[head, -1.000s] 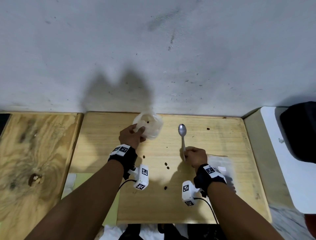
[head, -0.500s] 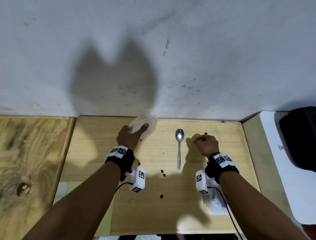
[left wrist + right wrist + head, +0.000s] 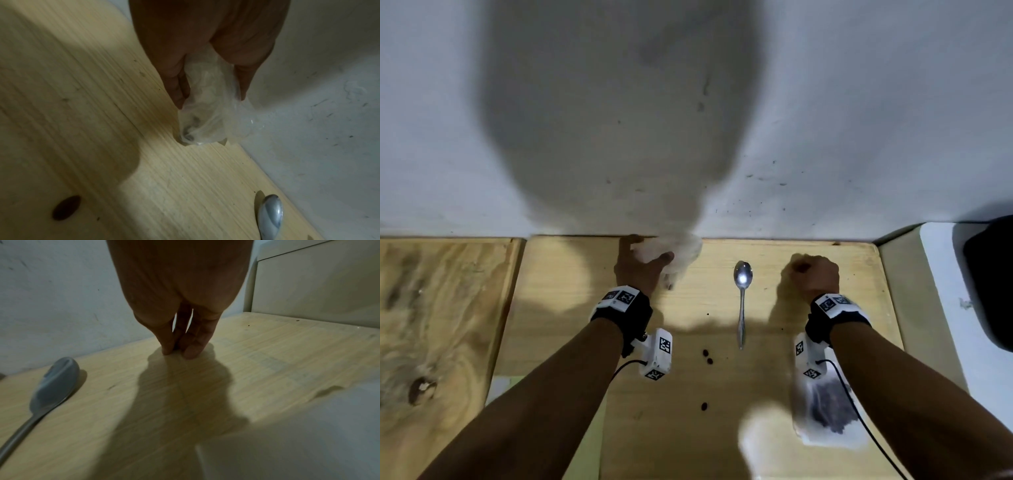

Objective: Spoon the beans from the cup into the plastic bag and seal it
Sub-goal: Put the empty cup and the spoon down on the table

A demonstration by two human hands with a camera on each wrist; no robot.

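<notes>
Now the left hand (image 3: 642, 270) is up at the far edge of the pale wooden table (image 3: 571, 298), by the grey-white wall (image 3: 859, 102), fingers and thumb wrapped round the crumpled translucent plastic cup (image 3: 202, 112), which lies tipped on its side, its end touching the wood. Over on the right, the right hand (image 3: 814, 275) is knuckles-up, its fingertips (image 3: 190, 352) bunched narrow and pressed down on the tabletop; whether they pinch a bean, I cannot tell. Between the two hands lies the shiny metal spoon (image 3: 742, 301), bowl towards the wall, nobody touching it. A few dark brown beans (image 3: 707, 356) are scattered loose on the wood near its handle. The clear plastic bag (image 3: 825, 411), dark beans inside, lies flat at the near right, under the right forearm
</notes>
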